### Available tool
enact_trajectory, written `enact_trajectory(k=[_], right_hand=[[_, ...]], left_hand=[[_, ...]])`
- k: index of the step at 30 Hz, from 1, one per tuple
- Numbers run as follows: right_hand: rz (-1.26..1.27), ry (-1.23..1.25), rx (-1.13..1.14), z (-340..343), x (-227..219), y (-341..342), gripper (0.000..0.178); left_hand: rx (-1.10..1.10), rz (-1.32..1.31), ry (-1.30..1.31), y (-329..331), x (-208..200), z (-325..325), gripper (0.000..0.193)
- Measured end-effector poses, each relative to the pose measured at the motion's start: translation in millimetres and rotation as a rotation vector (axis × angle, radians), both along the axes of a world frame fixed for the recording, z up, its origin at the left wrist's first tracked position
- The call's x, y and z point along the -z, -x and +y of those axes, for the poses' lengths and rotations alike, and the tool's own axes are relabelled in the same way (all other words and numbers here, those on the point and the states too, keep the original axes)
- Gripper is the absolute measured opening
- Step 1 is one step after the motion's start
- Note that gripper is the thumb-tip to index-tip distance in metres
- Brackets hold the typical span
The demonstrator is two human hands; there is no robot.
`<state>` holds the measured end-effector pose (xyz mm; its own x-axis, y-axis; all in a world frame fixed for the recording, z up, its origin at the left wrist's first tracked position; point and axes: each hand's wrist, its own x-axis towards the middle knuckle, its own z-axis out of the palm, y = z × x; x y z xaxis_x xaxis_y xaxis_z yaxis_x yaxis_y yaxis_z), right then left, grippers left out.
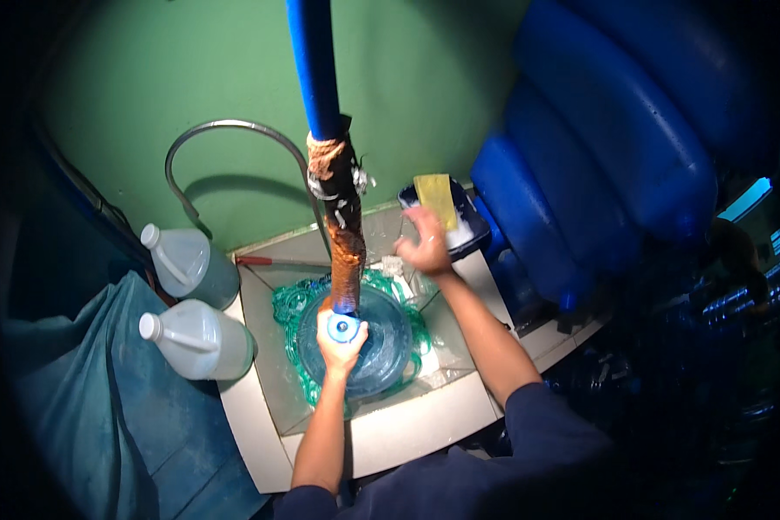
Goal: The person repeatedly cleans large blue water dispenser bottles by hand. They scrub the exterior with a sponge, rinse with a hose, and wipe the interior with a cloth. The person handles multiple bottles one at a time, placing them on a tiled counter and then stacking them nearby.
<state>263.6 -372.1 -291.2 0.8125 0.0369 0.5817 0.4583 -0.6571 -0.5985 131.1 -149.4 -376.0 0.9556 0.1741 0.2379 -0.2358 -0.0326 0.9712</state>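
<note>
A large clear-blue water jug (381, 351) stands upright in a tiled sink (446, 334), on a bed of green netting (288, 342). My left hand (341, 351) is wrapped round its neck, just below the light-blue top (343, 328). Farther back on the right, my right hand (426, 247) is raised with fingers apart and curved, holding nothing that I can see. It is beside a dark blue tub (475, 227), across which a yellow cloth or pad (437, 199) lies. Whitish foam or another white item shows in the tub.
A blue pipe (314, 69) with a worn brown wrapping (347, 234) hangs over the jug. Behind it curves a metal spout (234, 124). Two white-capped jugs, one behind (201, 260) and one in front (201, 342), stand left. Big blue containers (529, 208) are stacked right.
</note>
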Motion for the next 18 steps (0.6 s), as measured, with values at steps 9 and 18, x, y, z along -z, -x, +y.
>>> enact_trajectory(k=[9, 18], right_hand=[[0.887, 0.642, 0.162, -90, 71, -95, 0.097], [1.503, -1.034, -0.228, -122, -1, -100, 0.033]], left_hand=[[0.357, 0.250, -0.371, -10, -38, 17, 0.074], [-0.168, 0.144, -0.222, -1, -23, -17, 0.061]])
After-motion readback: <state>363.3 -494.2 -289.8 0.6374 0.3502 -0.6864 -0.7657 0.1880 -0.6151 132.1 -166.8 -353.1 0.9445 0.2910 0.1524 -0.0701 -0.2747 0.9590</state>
